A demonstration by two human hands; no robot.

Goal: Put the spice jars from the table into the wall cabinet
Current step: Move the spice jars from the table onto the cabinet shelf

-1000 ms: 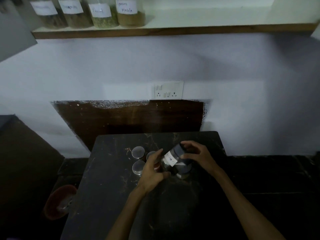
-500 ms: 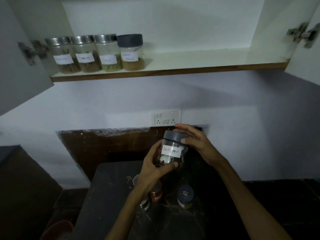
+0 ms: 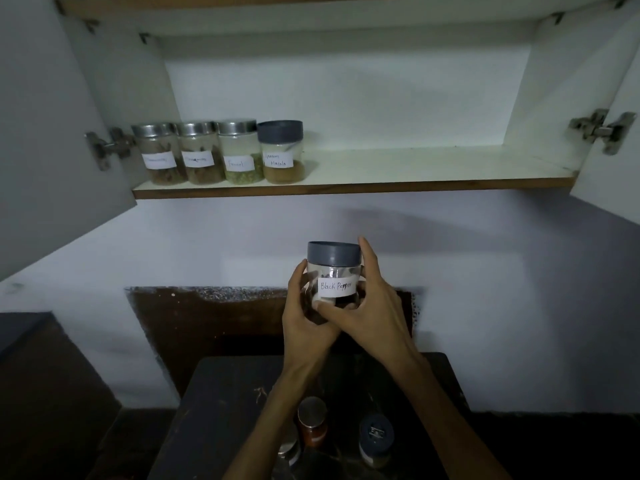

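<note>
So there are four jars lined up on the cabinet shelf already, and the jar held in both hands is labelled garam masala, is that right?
Not quite. The head view shows the held jar labelled Black Pepper; the garam masala jar stands rightmost in the row on the cabinet shelf. The rest holds: four jars on the shelf, and both the left hand and right hand hold the jar.

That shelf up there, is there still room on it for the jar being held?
Yes. The shelf is bare from the Garam Masala jar rightward to the right hinge. Its left end is crowded: four jars stand in a tight row. Both hands hold the Black Pepper jar below it.
</note>
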